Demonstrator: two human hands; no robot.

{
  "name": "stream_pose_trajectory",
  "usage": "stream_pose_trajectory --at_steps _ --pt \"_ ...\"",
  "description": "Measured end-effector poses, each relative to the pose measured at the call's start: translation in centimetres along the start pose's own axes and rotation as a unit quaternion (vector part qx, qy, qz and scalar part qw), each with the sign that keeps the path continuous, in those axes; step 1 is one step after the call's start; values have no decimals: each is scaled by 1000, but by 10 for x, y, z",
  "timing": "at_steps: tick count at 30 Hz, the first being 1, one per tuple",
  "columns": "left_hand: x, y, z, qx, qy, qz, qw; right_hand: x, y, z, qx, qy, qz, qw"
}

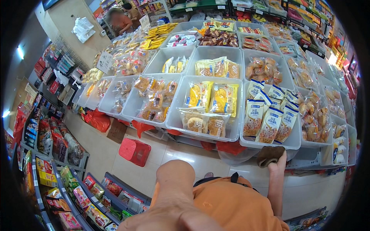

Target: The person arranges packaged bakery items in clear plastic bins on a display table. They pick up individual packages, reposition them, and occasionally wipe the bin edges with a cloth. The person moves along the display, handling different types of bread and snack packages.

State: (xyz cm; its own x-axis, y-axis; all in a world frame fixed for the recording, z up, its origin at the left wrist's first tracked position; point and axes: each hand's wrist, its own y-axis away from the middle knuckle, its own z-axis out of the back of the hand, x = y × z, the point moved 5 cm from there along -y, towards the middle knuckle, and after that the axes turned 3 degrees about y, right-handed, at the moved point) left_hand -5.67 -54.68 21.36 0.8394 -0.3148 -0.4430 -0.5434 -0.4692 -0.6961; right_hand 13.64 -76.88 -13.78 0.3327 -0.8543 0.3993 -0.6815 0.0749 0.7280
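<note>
My right hand [279, 163] holds a folded brown cloth [270, 156] against the front rim of a clear plastic bin [270, 145]. That bin holds white and blue packets of bread [270, 124]. My bent left arm is raised very close to the camera; my left hand [170, 219] seems to be at the bottom edge, its fingers not visible. Beyond that arm, a neighbouring bin [170, 115] contains yellow packaged cakes [224, 98] and clear-wrapped round cakes [195, 122]. Further left, another bin [127, 106] holds wrapped pastries [154, 99].
A red plastic stool [134, 151] stands on the tiled floor left of me. Rows of bins with wrapped baked goods rise ahead. Shelves of packaged snacks [82, 196] curve along the lower left. Red bags [96, 119] hang under the display. A person [120, 23] is at the far upper left.
</note>
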Motion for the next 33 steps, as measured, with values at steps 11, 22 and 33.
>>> stream_pose_trajectory --at_steps 11,22,33 --pt "4 -13 -18 -107 -12 292 950 -1 -7 3 32 6 -10 999" --pt "-9 8 -1 -114 11 -43 992 1 -11 7 44 10 2 999" --pt "8 -6 -6 -87 -20 203 975 0 -5 3 21 31 5 999"
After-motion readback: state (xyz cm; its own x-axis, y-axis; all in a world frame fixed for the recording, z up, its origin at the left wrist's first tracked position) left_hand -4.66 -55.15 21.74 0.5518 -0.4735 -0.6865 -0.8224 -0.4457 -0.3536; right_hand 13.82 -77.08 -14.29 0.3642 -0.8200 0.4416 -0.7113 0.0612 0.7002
